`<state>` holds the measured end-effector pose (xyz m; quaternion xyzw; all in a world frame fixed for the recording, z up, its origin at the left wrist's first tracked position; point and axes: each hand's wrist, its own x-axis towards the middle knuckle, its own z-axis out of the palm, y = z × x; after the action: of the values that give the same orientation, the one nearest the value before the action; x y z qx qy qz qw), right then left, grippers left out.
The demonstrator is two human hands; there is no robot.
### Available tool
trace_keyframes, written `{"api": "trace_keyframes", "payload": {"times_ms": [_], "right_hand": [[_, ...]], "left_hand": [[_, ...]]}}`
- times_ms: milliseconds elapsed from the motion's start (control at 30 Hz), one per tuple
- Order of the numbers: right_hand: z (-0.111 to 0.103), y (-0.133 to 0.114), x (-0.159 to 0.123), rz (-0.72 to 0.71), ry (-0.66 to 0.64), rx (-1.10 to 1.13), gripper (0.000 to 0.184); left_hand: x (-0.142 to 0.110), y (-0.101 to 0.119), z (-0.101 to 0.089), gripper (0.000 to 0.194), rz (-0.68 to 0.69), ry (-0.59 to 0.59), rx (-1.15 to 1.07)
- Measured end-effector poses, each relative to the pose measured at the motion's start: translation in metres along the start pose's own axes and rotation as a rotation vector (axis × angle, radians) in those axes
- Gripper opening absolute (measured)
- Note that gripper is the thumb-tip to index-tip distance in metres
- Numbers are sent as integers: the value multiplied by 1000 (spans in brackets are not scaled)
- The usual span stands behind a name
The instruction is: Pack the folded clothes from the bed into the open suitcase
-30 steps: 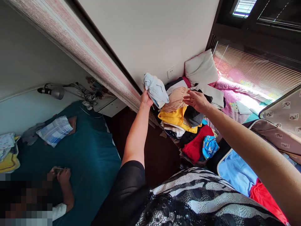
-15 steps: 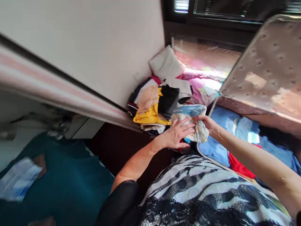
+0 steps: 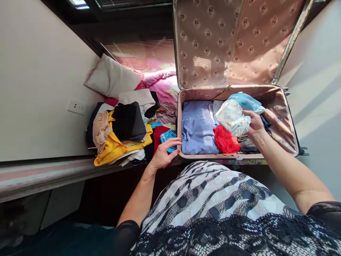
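My right hand grips a folded white patterned cloth and holds it over the right half of an open suitcase. A light-blue piece with white lettering shows behind the cloth; whether the two are joined I cannot tell. My left hand is open, its fingertips at the suitcase's left rim. Inside the suitcase lie folded blue clothes, a red garment and a dark grey garment. Just beyond the left hand is a bright blue patterned cloth.
Left of the suitcase sits a clothes pile with a yellow garment and a black one. A pale pillow leans by the wall socket. The patterned suitcase lid stands up at the back, before the window blind.
The view has swung right. My right hand has carried the white cloth from beside the clothes pile to over the suitcase. My left hand has come off the cloth to the suitcase's left rim.
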<state>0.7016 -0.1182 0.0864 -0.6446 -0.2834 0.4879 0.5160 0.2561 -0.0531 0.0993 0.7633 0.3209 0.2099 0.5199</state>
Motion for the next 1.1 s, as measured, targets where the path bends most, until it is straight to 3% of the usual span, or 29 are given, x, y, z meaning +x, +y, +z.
{"api": "trace_keyframes", "payload": {"times_ms": [133, 333, 500, 833, 1100], "right_hand": [[-25, 24, 18, 51, 91, 166, 55], [-30, 45, 46, 29, 87, 222, 47], [-32, 46, 53, 34, 113, 242, 47], [-59, 74, 22, 206, 7, 182, 34], [-42, 71, 69, 53, 22, 329, 47]], "left_hand": [[13, 5, 26, 32, -62, -31, 2], [6, 6, 53, 33, -147, -48, 7], [-5, 8, 66, 36, -200, -30, -24], [-11, 6, 89, 37, -247, -8, -54], [-6, 10, 98, 35, -233, -36, -40]]}}
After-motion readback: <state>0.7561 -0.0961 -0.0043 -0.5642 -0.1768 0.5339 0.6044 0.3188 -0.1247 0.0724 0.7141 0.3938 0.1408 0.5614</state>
